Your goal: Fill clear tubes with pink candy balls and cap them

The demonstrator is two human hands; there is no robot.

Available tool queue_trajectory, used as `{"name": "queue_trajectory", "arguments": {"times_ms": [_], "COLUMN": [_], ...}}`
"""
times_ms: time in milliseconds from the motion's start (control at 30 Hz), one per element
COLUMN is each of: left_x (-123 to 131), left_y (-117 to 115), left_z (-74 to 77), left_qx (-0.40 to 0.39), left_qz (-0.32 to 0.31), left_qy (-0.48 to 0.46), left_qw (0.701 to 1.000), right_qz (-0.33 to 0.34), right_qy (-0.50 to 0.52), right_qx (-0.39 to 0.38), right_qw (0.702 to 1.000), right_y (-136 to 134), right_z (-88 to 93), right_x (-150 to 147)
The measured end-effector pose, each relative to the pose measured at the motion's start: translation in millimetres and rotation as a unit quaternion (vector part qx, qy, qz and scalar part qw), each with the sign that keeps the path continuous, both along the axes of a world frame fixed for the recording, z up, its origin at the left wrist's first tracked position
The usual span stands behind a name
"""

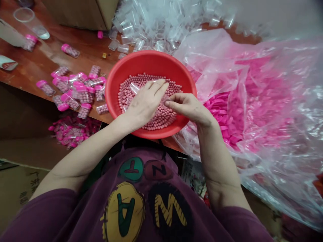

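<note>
A red basin holds many small pink beads and a few clear containers lying among them. My left hand is over the beads, palm down, its fingers curved together; what lies under the palm is hidden. My right hand is at the basin's right side, thumb and forefinger close together beside my left fingers. Whatever it pinches is too small or hidden to make out.
Bead-filled jars with pink lids lie on the wooden table at left. More fill a box below. Clear empty containers are heaped behind the basin, near a cardboard box. A plastic bag of pink pieces lies at right.
</note>
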State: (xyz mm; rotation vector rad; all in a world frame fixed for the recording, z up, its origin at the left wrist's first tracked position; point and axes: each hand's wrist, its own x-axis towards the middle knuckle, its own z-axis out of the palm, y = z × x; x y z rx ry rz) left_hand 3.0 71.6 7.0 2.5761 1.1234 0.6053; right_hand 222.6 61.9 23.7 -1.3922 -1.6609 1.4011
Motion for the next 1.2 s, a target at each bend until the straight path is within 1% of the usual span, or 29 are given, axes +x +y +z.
{"name": "queue_trajectory", "arguments": {"times_ms": [100, 167, 233, 300, 367, 400, 467, 533, 600, 667, 700, 767, 833, 933, 1000, 1033, 1100, 1200], "left_x": [5.6, 9.4, 11.7, 12.4, 12.7, 13.4, 17.6, 27.1, 42.7, 62.1, 71.9, 88.0, 95.7, 89.1, 75.9, 68.1, 52.1, 31.2], "left_y": [9.5, 15.8, 22.1, 30.2, 41.4, 47.9, 60.7, 70.1, 73.0, 69.6, 66.6, 60.7, 58.0, 59.5, 58.5, 55.9, 46.1, 23.7], "left_z": [8.2, 13.3, 17.2, 17.8, 13.3, 9.0, -2.1, -13.9, -23.3, -28.9, -30.4, -31.9, -32.2, -28.3, -20.6, -15.2, -3.3, 10.9], "left_qx": [0.036, 0.028, 0.01, -0.004, -0.008, -0.008, -0.01, -0.018, -0.032, -0.055, -0.072, -0.11, -0.152, -0.233, -0.309, -0.349, -0.421, -0.502], "left_qz": [-0.074, -0.111, -0.13, -0.13, -0.122, -0.117, -0.115, -0.123, -0.139, -0.147, -0.145, -0.132, -0.113, -0.095, -0.094, -0.091, -0.08, -0.039], "left_qy": [0.078, 0.083, 0.077, 0.086, 0.122, 0.15, 0.221, 0.289, 0.327, 0.331, 0.325, 0.307, 0.279, 0.197, 0.098, 0.037, -0.087, -0.239], "left_qw": [0.994, 0.99, 0.988, 0.988, 0.985, 0.982, 0.969, 0.949, 0.934, 0.931, 0.932, 0.936, 0.941, 0.948, 0.941, 0.932, 0.9, 0.83], "right_qz": [0.019, 0.019, 0.011, -0.022, -0.088, -0.128, -0.209, -0.283, -0.339, -0.354, -0.346, -0.306, -0.26, -0.203, -0.18, -0.173, -0.168, -0.188], "right_qy": [-0.003, -0.011, -0.013, -0.021, -0.038, -0.051, -0.094, -0.162, -0.238, -0.308, -0.343, -0.41, -0.469, -0.533, -0.559, -0.567, -0.57, -0.533], "right_qx": [-0.01, -0.001, 0.02, 0.061, 0.131, 0.175, 0.259, 0.304, 0.292, 0.253, 0.231, 0.189, 0.156, 0.125, 0.124, 0.128, 0.147, 0.213], "right_qw": [1.0, 1.0, 1.0, 0.998, 0.987, 0.975, 0.938, 0.895, 0.862, 0.846, 0.843, 0.838, 0.83, 0.812, 0.8, 0.795, 0.79, 0.797], "right_y": [-1.2, -0.8, -1.1, -3.7, -10.6, -16.0, -31.1, -50.0, -70.0, -88.3, -95.9, -106.6, -109.8, -102.8, -94.8, -91.2, -86.2, -82.8], "right_z": [6.6, 4.0, -3.3, -12.0, -18.7, -20.5, -21.4, -20.8, -21.0, -22.7, -24.0, -26.8, -29.5, -32.1, -32.6, -32.7, -32.8, -35.2], "right_x": [8.9, 8.5, 3.3, -3.0, -3.8, 0.0, 18.7, 50.4, 86.4, 114.6, 123.3, 128.9, 124.1, 115.0, 115.0, 117.3, 125.3, 140.8]}}
